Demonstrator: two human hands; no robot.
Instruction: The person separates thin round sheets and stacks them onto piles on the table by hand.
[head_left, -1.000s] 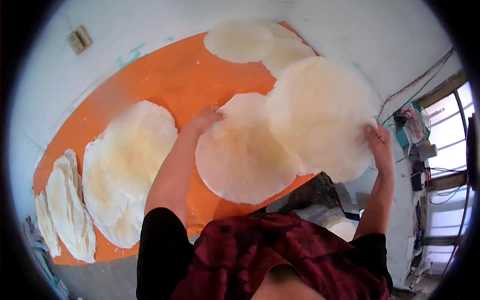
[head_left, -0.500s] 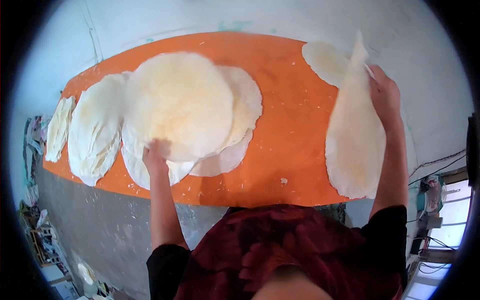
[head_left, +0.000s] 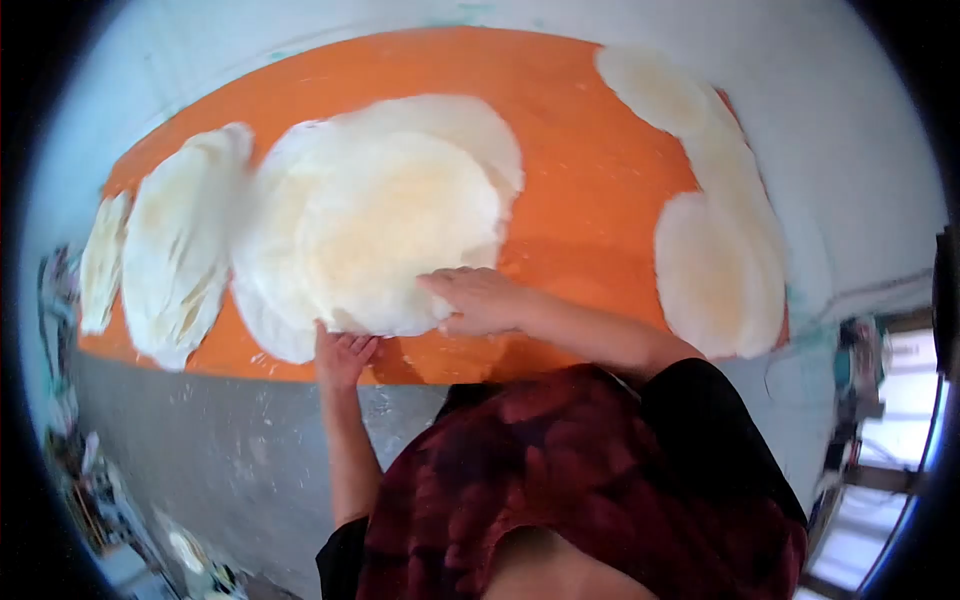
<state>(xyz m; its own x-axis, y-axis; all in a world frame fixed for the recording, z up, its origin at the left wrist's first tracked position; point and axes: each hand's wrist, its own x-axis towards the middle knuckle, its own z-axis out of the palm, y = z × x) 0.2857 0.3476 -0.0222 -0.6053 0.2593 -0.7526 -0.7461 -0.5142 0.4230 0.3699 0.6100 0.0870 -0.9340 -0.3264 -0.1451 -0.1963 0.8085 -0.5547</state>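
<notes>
No legible text, label, brand, number or sign, none on the orange worktop [head_left: 590,240] from its left edge to its right edge; objects [head_left: 858,365] beyond its near right corner perhaps too blurred to read

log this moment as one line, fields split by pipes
left hand: at near edge of middle flatbread pile | right hand: on same pile, near edge | right end of orange tabletop: overlapping flatbreads

The topmost flatbread [head_left: 400,215] is a thin, pale cream round with a faintly golden middle and a whiter, slightly uneven rim. It lies flat on the overlapping flatbread pile [head_left: 470,125], whose lower rounds jut out left and upper right.
</notes>
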